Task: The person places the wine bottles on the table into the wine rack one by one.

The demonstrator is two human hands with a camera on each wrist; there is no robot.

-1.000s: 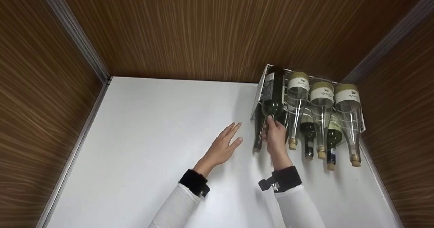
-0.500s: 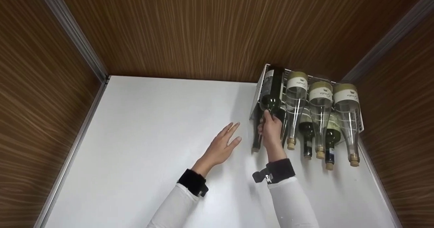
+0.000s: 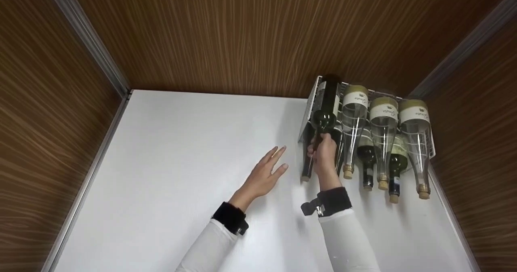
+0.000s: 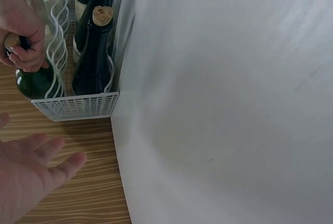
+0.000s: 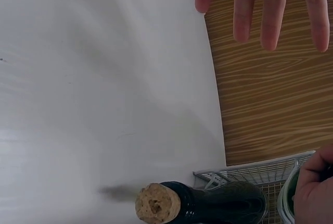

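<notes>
In the head view, my right hand (image 3: pixel 325 154) grips the neck of a dark green wine bottle (image 3: pixel 324 116). That bottle lies in the upper row at the left end of a white wire rack (image 3: pixel 307 116), its base toward the back wall. The left wrist view shows the fingers curled round the neck, with the cork (image 4: pixel 11 40) poking out of the fist. My left hand (image 3: pixel 262 177) is held open with fingers extended, left of the rack, and holds nothing. Below the gripped bottle lies another dark corked bottle (image 5: pixel 223 203), partly hidden by it in the head view.
Three clear bottles with gold bases, such as the nearest one (image 3: pixel 354 118), fill the upper row to the right. Beneath them are green bottles (image 3: pixel 366 154) with corks facing me. The rack stands on a white table (image 3: pixel 181 163) against a wood-grain back wall (image 3: pixel 242 37).
My right hand has moved slightly forward and left, and the gripped bottle has slid a little deeper into the rack. My left hand has stayed nearly still.
</notes>
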